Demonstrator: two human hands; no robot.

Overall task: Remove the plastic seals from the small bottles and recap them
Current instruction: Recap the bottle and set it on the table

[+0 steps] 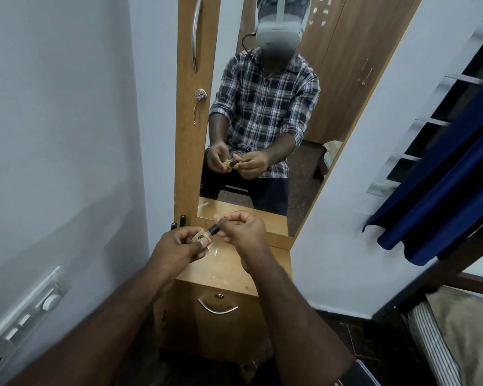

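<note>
We see our left hand [179, 246] with its fingers curled around a small square glass bottle of pale beige liquid [202, 237], the thumb pressing on its front face. The bottle is tilted, with its round black cap [214, 229] pointing up and to the right. Our right hand [241, 228] pinches this cap between the thumb and the bent fingers, so both hands hold the same bottle. We hold it in the air, just above the light brown wooden dressing table [223, 270], close to the lower edge of the tall mirror [262, 107]. Two other small black caps [178, 222] stand on the table near the wooden frame, behind our left hand. We cannot tell whether a plastic seal is on the cap.
</note>
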